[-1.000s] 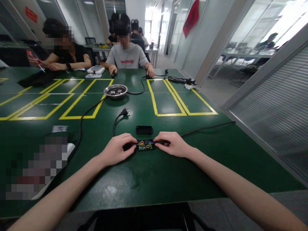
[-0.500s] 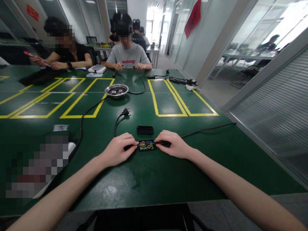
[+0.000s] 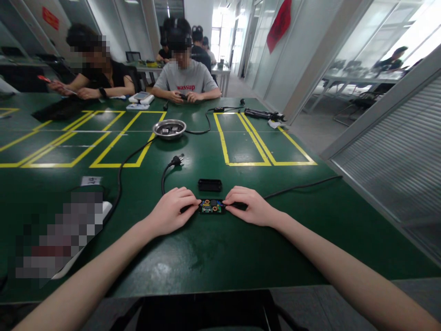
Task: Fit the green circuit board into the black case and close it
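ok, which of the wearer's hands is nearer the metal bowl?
Left. The left hand is on the near side of the metal bowl, almost straight in front of it; the right hand is also nearside, but off to the right.

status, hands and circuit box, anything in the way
Left hand and right hand each pinching cable at opposite ends of open case. Circuit board exposed. Black cover just beyond, nothing over the board.

The dark-green tabletop [image 3: 241,262] is smooth and glossy (it gives back pale patches of light), the shallow round silver bowl [image 3: 168,137] appears of shiny metal, the black oblong half-shell [image 3: 210,188] of dull plastic, and the white rectangular label [image 3: 91,181] of paper.
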Demonstrator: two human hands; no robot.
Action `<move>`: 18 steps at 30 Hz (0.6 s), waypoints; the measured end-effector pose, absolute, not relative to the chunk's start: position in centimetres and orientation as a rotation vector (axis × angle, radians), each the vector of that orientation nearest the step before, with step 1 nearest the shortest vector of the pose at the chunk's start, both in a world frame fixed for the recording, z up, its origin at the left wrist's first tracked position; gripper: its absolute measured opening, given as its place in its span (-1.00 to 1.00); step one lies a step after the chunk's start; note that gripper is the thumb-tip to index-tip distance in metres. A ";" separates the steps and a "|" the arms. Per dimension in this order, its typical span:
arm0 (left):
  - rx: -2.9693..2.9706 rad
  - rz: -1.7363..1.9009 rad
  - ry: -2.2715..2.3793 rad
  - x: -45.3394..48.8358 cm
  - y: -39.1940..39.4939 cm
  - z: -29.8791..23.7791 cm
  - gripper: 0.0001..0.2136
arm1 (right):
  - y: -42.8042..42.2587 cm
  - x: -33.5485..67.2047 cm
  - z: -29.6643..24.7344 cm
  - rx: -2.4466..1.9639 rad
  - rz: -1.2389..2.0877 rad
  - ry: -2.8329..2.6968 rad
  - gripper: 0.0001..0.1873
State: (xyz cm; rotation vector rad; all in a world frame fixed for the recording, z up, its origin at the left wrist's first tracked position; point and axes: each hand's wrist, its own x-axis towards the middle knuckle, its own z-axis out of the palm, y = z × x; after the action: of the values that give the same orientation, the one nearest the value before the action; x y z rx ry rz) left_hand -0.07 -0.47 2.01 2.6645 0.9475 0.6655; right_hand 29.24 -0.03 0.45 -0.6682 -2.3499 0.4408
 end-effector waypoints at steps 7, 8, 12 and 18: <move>2.635 0.713 0.882 -0.3 -0.5 2.0 -0.82 | 0.0 29.5 0.2 -0.701 0.455 -2.365 -0.92; 2.635 0.717 0.883 -0.3 -0.5 2.0 -0.82 | 0.0 29.5 0.2 -0.702 0.454 -2.363 -0.92; 2.650 0.717 0.881 -0.2 -0.6 1.9 -0.82 | 0.0 29.5 0.2 -0.680 0.453 -2.352 -0.92; 2.642 0.710 0.881 -0.3 -0.7 1.9 -0.82 | 0.0 29.4 0.4 -0.673 0.458 -2.352 -0.91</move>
State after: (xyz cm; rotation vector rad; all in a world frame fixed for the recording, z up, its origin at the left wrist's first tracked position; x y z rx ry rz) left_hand -0.26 -0.66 1.95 2.6424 0.8811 0.7097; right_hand 29.44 -0.03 0.43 -0.6727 -2.3520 0.4584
